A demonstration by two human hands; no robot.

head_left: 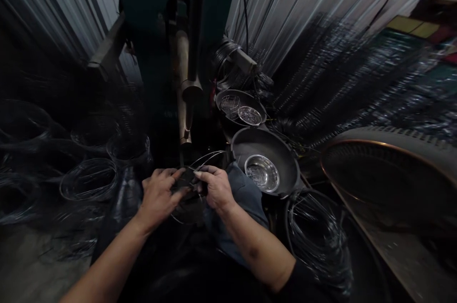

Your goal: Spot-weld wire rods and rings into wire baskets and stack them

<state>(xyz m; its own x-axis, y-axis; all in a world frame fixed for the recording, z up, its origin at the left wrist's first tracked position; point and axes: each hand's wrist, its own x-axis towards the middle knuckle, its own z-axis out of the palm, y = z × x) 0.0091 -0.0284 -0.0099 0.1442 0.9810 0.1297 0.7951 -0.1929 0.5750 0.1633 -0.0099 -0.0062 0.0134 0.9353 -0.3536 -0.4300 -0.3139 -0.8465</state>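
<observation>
Left hand [159, 193] palm down, forearm angled up from lower left, fingers curled narrow onto thin wire ring [203, 162]. Right hand [214, 187] opposite, wrist bent, fingertips pinching same ring. Ring arcing just beyond both sets of fingertips, steel bowl [262, 173] right of them.

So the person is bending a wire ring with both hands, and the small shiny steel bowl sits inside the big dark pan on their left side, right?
Not quite: the head view shows the small steel bowl inside the big dark pan on the person's right side, not the left. Both the left hand and right hand do grip the wire ring.
</observation>
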